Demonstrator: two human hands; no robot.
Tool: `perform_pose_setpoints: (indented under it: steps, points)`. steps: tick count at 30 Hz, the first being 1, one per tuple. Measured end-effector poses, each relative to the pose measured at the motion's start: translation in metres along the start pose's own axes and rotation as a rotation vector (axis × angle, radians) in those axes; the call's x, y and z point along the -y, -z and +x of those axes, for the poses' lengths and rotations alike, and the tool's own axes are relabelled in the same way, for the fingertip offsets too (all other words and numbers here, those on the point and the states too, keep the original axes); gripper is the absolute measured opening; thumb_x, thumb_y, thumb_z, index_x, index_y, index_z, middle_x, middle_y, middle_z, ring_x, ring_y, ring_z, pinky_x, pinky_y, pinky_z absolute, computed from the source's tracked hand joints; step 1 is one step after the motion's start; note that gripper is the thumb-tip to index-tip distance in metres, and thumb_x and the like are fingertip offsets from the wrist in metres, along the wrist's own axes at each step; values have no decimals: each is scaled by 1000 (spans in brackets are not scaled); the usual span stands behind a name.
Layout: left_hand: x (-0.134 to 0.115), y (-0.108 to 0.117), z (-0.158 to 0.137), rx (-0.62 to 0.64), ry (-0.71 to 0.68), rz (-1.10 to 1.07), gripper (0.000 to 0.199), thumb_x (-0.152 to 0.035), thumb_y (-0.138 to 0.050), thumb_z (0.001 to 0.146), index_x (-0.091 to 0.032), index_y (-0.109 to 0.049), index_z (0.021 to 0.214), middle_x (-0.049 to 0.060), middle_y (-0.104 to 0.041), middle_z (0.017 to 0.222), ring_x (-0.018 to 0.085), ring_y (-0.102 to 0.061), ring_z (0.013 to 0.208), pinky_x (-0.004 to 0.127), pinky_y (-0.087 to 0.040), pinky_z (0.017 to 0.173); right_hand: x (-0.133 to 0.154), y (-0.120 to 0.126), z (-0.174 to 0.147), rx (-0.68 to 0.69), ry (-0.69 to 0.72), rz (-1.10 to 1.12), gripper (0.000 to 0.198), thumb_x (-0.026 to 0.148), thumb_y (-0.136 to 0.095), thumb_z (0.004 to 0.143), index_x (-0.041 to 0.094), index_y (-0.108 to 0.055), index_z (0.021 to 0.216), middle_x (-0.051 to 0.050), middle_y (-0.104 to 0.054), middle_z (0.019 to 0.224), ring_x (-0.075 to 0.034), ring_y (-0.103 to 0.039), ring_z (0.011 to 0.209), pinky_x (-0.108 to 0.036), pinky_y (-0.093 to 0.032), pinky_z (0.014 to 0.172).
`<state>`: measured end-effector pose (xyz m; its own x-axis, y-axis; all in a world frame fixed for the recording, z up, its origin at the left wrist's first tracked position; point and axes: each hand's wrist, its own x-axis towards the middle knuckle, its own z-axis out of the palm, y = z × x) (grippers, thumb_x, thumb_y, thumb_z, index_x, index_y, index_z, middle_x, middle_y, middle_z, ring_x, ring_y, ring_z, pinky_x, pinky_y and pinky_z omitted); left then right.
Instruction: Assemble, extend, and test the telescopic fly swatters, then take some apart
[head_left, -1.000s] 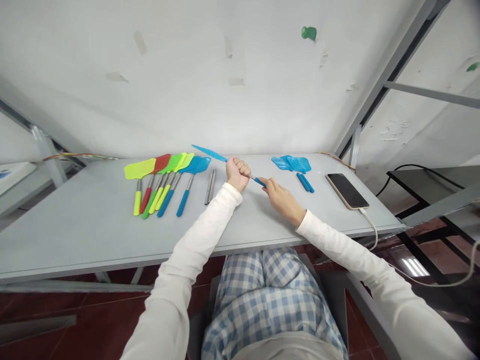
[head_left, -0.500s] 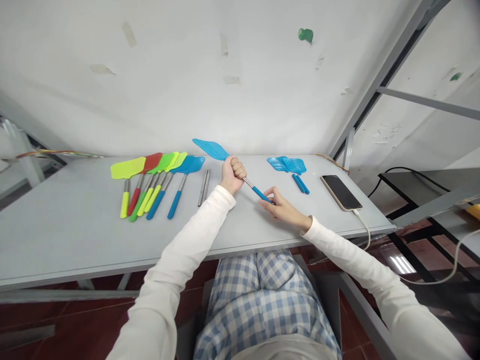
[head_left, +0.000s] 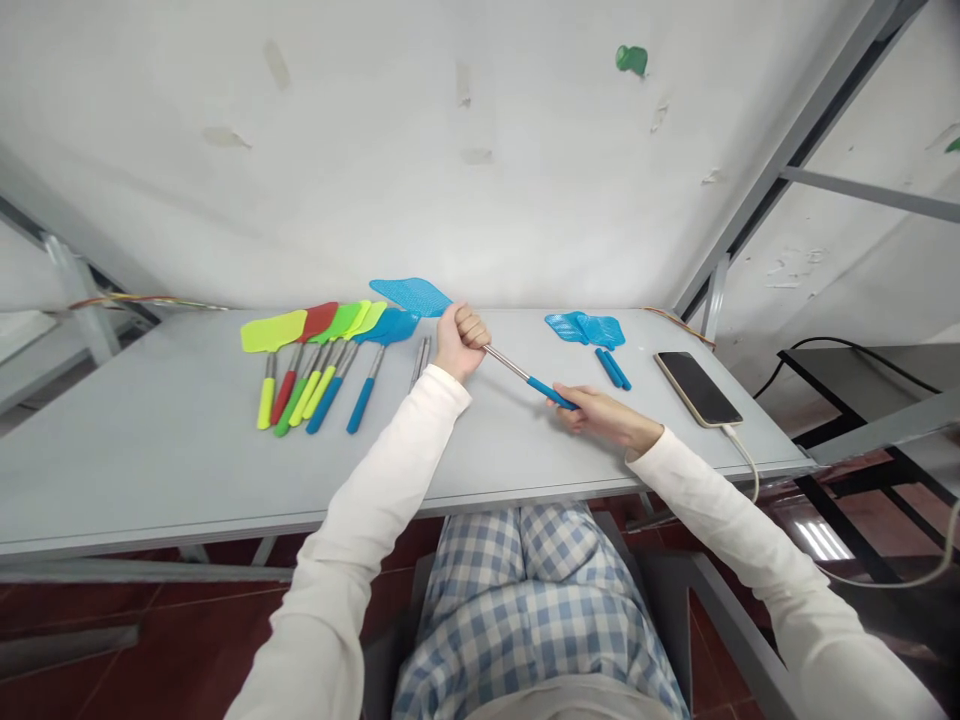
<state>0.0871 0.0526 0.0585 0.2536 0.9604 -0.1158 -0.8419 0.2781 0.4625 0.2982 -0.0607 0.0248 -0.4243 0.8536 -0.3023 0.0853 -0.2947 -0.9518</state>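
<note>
Held above the table is a blue fly swatter (head_left: 508, 361), its metal rod showing between my hands. My left hand (head_left: 461, 342) is wrapped round it just below the blue mesh head. My right hand (head_left: 600, 415) closes on the blue grip at the lower end. On the left lie several fly swatters with yellow, red, green and blue heads, the nearest a blue one (head_left: 363, 402). Bare metal rods (head_left: 421, 362) lie partly hidden behind my left wrist. To the right are loose blue swatter heads (head_left: 600, 330) and two blue grips (head_left: 613, 369).
A phone (head_left: 697, 388) with a white cable plugged in lies at the table's right end. The grey table (head_left: 187, 460) meets a white wall (head_left: 360, 150) at the back. Metal frame posts (head_left: 780, 170) rise on the right. A dark shelf stands beyond.
My right hand has moved right and closed round the grip. More of the metal rod now shows between my hands. The whole view has shifted slightly.
</note>
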Motion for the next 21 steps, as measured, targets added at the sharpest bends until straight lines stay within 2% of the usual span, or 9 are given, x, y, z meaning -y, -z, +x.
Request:
perform_pose_setpoints:
  steps: [2, 5, 8, 10, 12, 14, 17, 19, 21]
  points:
    - [2, -2, -1, 14, 14, 1, 45, -18, -36, 91, -21, -7, 57, -9, -4, 43, 6, -10, 32, 20, -12, 32, 1, 8, -2, -36, 32, -128, 46, 60, -48, 86, 15, -58, 92, 10, -24, 53, -8, -21, 51, -25, -26, 53]
    - [-1, -5, -2, 36, 16, -1, 45, -18, -36, 92, -21, -6, 58, -9, -4, 43, 5, -10, 32, 20, -13, 31, 7, 16, -10, -11, 65, -258, 50, 65, -44, 86, 17, -58, 92, 9, -27, 54, -9, -25, 53, -25, -29, 57]
    - [-14, -4, -2, 31, -28, -3, 45, -21, -34, 94, -21, -7, 58, -9, -6, 42, 4, -11, 31, 18, -11, 30, 11, 25, -22, 18, 101, -449, 51, 65, -41, 86, 18, -59, 86, 4, -43, 62, -11, -38, 62, -28, -35, 67]
    - [-27, -2, -2, 22, -81, -12, 44, -23, -33, 96, -21, -8, 59, -9, -8, 42, 4, -12, 31, 17, -11, 30, 11, 34, -27, -45, 124, -589, 51, 64, -42, 86, 17, -62, 83, 0, -52, 72, -13, -45, 69, -29, -36, 71]
    - [-35, 0, -3, 22, -86, -4, 44, -25, -33, 96, -21, -9, 59, -9, -9, 42, 3, -12, 31, 17, -12, 30, 8, 46, -27, -192, 143, -718, 47, 60, -44, 86, 17, -64, 84, -2, -57, 76, -14, -48, 70, -30, -37, 71]
    - [-37, -1, -4, 38, -2, 27, 44, -27, -35, 96, -21, -12, 59, -10, -10, 43, 3, -12, 31, 16, -11, 30, 3, 57, -19, -393, 164, -856, 40, 54, -47, 86, 17, -63, 85, -2, -58, 75, -15, -49, 68, -30, -36, 69]
    - [-26, -5, -6, 86, 225, 83, 42, -27, -38, 95, -22, -17, 59, -11, -12, 45, 2, -14, 30, 15, -9, 29, -2, 64, 3, -641, 150, -1057, 27, 42, -50, 87, 16, -59, 89, -4, -60, 75, -18, -53, 70, -29, -36, 68]
    - [-16, -6, -8, 124, 380, 123, 38, -27, -40, 94, -21, -23, 60, -11, -13, 46, 2, -16, 31, 14, -7, 29, -6, 62, 18, -730, 100, -1189, 23, 33, -50, 87, 14, -57, 98, -8, -62, 79, -21, -57, 75, -31, -37, 70]
    - [-8, -5, -10, 161, 500, 165, 32, -25, -42, 92, -20, -31, 63, -11, -16, 47, 3, -18, 31, 14, -8, 28, -9, 59, 29, -784, 56, -1310, 26, 25, -49, 86, 10, -54, 107, -15, -64, 86, -26, -59, 83, -34, -39, 74]
